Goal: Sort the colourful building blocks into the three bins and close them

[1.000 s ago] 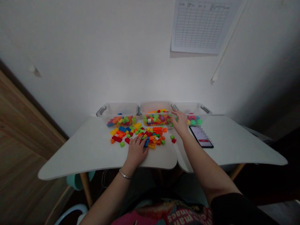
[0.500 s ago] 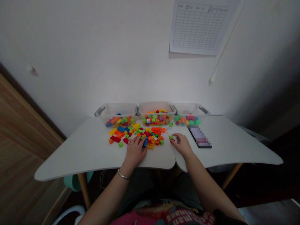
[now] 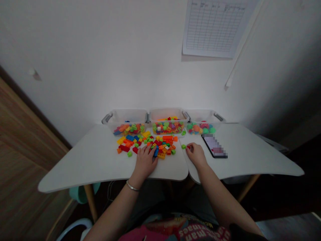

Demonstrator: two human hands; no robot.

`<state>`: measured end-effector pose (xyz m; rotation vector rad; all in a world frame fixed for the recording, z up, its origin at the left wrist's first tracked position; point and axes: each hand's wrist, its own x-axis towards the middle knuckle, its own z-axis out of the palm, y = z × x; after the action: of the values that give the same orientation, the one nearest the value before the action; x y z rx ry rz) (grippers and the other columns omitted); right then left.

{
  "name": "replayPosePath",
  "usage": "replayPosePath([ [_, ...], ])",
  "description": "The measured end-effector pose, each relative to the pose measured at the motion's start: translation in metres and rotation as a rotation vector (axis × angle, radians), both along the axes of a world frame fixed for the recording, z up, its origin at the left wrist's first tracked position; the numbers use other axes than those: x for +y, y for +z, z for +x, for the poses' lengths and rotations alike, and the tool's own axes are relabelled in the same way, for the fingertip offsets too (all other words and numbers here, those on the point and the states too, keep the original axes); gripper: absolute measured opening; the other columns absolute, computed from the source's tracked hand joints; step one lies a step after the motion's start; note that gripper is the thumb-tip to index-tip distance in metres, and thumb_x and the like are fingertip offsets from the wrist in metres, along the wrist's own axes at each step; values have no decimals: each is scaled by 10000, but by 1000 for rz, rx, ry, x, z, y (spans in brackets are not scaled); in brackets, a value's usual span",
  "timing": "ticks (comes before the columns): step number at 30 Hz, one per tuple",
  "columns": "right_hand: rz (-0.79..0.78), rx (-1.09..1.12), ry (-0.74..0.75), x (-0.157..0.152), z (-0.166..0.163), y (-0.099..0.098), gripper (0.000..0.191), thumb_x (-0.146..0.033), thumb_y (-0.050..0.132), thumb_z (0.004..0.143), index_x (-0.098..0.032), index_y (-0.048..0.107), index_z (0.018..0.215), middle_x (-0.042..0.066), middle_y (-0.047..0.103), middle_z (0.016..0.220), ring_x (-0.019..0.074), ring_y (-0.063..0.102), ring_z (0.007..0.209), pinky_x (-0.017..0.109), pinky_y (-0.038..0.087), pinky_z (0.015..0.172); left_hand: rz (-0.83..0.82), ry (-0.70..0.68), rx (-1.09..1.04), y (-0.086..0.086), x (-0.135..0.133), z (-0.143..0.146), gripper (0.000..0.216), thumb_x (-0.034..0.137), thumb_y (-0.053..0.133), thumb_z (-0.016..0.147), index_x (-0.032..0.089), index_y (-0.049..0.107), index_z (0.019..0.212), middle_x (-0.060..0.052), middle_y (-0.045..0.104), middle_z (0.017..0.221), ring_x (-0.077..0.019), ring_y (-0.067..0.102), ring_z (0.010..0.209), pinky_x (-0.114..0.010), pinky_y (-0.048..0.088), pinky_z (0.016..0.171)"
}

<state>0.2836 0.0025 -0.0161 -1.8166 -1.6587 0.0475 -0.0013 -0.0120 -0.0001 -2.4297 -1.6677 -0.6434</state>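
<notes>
A loose pile of colourful toy bricks (image 3: 127, 144) lies on the white table, right in front of me. My left hand (image 3: 145, 160) rests at the near edge of the pile, fingers spread over the bricks. A blue brick (image 3: 155, 152) shows beside its fingertips. To the right of the pile, my right hand (image 3: 197, 155) has thumb and forefinger closed on a small red brick (image 3: 188, 147), partly covered by the fingers. Just left of that sits a light green brick (image 3: 183, 146), close to the red one; whether they touch is unclear.
Along the wall stand three clear plastic bins, the left bin (image 3: 130, 115) and middle bin (image 3: 168, 113) holding small coloured pieces, the right bin (image 3: 203, 115) holding rounder ones. A phone (image 3: 214, 146) lies right of my right hand. A seam divides the two tabletops (image 3: 250, 150).
My right hand's fingers have drawn together around the red brick, and the green brick now shows apart from the fingertips. The left hand stays in place.
</notes>
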Motion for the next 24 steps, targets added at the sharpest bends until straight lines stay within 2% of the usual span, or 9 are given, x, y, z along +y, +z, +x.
replayPosePath([
  [8,-12,-74,69,0,1,0,203,-282,500,876,-203,687,875,71,705,927,229,584,908,344,408,855,7,4,-6,0,0,1,508,306,542,846,212,553,1345,-124,545,1399,-328,457,1289,-568,306,1118],
  [11,-3,-139,-29,-4,-1,2,199,-258,537,847,-193,695,950,98,695,995,255,575,955,362,404,867,-2,3,-5,1,0,1,513,311,545,843,204,554,1345,-124,540,1405,-333,456,1286,-566,310,1114],
  [14,-17,-207,-151,-8,-3,5,278,-279,560,831,-153,688,1044,146,674,1012,291,577,946,385,409,832,-3,4,-7,1,0,1,518,316,550,842,205,551,1348,-122,535,1411,-335,452,1290,-567,311,1114],
  [17,-38,-234,-197,-10,-5,5,312,-293,558,828,-134,695,1058,174,656,998,317,585,934,400,418,800,4,1,-6,0,0,0,519,315,551,844,209,547,1351,-123,540,1405,-333,453,1292,-570,307,1118],
  [20,-52,-207,-176,-8,-5,3,307,-220,523,829,-134,702,1062,171,642,1001,300,599,924,387,431,804,-1,7,1,-1,0,0,517,314,551,842,218,547,1350,-118,545,1399,-329,459,1287,-569,304,1123],
  [24,-20,-136,-61,-4,-4,0,325,-126,449,844,-163,704,1042,131,635,1011,243,613,933,341,442,870,-9,10,6,-1,0,0,527,318,548,842,215,539,1359,-118,536,1409,-331,449,1296,-568,301,1125],
])
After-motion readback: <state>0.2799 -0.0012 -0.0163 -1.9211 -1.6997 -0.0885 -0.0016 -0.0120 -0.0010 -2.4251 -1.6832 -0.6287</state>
